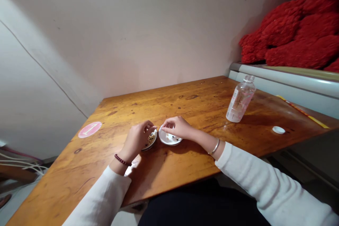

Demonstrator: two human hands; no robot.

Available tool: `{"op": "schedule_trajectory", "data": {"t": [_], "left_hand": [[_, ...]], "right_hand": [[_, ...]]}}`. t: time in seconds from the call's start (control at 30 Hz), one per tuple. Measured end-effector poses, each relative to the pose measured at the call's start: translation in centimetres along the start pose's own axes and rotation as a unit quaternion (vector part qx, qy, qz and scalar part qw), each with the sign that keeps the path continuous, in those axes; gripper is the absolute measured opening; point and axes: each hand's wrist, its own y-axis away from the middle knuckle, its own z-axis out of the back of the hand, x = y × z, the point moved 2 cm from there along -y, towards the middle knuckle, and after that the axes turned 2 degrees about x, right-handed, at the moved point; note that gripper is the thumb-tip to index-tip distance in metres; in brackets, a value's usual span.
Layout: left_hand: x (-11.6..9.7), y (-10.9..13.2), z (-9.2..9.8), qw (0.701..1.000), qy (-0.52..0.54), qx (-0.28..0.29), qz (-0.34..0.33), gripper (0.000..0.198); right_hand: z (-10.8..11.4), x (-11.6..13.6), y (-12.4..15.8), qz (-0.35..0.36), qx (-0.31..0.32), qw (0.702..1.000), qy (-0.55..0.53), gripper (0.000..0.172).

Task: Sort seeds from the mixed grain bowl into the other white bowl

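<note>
Left grip [136, 139] narrow at heaped dish [154, 138]; right grip [177, 128] narrow above white dish [165, 138], only few specks there; anything held too small to tell.

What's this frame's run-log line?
left hand: at small round white dish of dark-and-tan bits | right hand: over round white dish | rest: clear plastic bottle

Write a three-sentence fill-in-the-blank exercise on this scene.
The silver bangle is on the ____ wrist.
The round pink sticker on the wooden table shows the number ____.
The white dish under the right hand holds fewer dark bits than the dish under the ____ hand.

Missing words: right; 1; left.
</note>
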Motion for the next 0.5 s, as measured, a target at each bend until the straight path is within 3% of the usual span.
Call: {"op": "schedule_trajectory", "data": {"t": [0.2, 0.5], "left_hand": [[-0.87, 0.2, 0.19, 0.997, 0.032, -0.021, -0.071, 0.022], [-1.11, 0.38, 0.0, 0.996, 0.063, -0.023, -0.066, 0.022]], "right_hand": [[-0.03, 0.1, -0.01, 0.001, -0.006, 1.0, -0.017, 0.019], [0.05, 0.32, 0.06, 0.0, -0.013, 0.999, -0.034, 0.018]]}}
